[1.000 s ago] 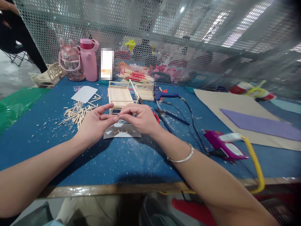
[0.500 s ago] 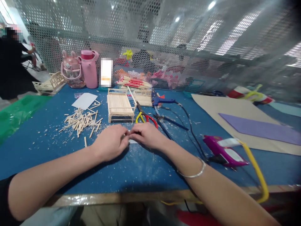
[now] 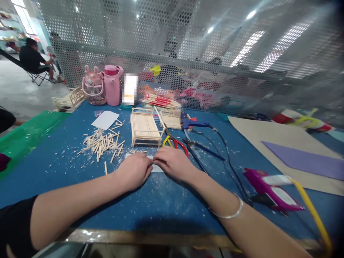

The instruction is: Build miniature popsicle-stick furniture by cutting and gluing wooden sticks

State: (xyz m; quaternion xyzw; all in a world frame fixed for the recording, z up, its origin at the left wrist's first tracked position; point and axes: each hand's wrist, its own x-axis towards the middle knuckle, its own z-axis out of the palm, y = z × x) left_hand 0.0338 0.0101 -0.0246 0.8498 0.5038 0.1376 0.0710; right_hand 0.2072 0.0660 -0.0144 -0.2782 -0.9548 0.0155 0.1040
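Note:
My left hand (image 3: pixel 135 171) and my right hand (image 3: pixel 174 163) meet above a small white sheet of paper (image 3: pixel 158 168) on the blue tabletop. Both are closed, with thumbs and fingertips bunched together and nearly touching. Whatever sits between the fingertips is hidden or too small to name. Just beyond them stands a small bed-like frame built of thin wooden sticks (image 3: pixel 145 127). Scissors with red and yellow handles (image 3: pixel 174 141) lie open beyond my right hand. A heap of short cut sticks (image 3: pixel 103 143) is to the left.
Blue-handled pliers (image 3: pixel 206 150) and a blue glue gun (image 3: pixel 196 123) with a black cord lie at right. A purple device (image 3: pixel 272 190) with a yellow strap is nearer. Pink bottles (image 3: pixel 112 86) stand by the mesh screen. A person (image 3: pixel 33 57) sits far left.
The head view has turned left and slightly up, so the table's things appear farther right and lower. More of the white sheet shows around my hands, which stay close together.

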